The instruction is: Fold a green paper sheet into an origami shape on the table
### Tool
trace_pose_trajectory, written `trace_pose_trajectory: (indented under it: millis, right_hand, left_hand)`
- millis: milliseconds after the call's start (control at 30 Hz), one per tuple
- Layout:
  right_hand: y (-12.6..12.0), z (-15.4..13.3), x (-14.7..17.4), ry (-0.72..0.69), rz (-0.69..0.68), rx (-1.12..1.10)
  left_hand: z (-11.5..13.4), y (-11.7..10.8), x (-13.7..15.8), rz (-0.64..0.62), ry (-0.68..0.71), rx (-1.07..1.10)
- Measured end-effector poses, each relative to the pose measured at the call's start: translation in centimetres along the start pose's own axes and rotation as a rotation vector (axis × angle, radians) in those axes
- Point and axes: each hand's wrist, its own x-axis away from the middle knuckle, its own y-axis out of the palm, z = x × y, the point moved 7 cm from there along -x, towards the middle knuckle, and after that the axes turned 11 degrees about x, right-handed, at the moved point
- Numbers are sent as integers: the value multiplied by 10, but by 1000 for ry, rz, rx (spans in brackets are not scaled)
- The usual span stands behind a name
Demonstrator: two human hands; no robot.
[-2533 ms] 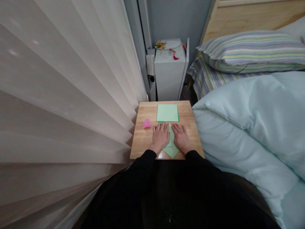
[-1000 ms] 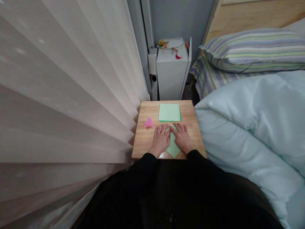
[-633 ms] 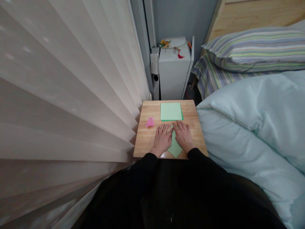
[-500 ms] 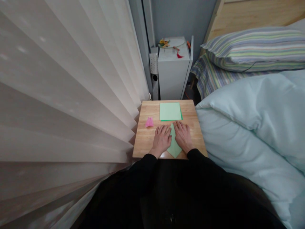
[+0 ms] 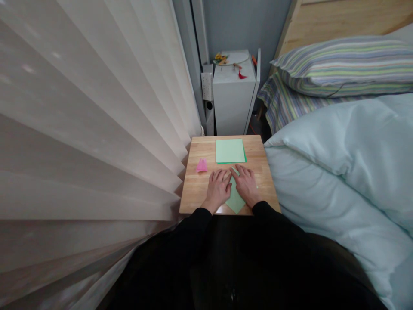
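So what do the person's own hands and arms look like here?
The left hand and right hand are bare, without gloves. The left sleeve and right sleeve are black and long, reaching the wrists, with no marking visible. Finer details are too small to tell.

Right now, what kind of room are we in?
Most likely a bedroom: there's a striped pillow, a pale blue duvet and what looks like a wooden headboard.

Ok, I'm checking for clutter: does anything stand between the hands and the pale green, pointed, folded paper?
Nothing visible does: the left hand and right hand touch the pointed paper directly. The small pink trapezoid-like paper lies left of them; the four-sided light green paper sheet lies beyond.
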Motion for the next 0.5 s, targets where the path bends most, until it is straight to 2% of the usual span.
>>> trace_pose_trajectory:
  millis: [200,500]
  right_hand:
    - [-4,0,-3,30,-7,30]
    - [-1,3,-1,24,32,9]
  left_hand:
    - [-3,0,0,26,12,47]
    - [-25,-4,-4,90,-44,297]
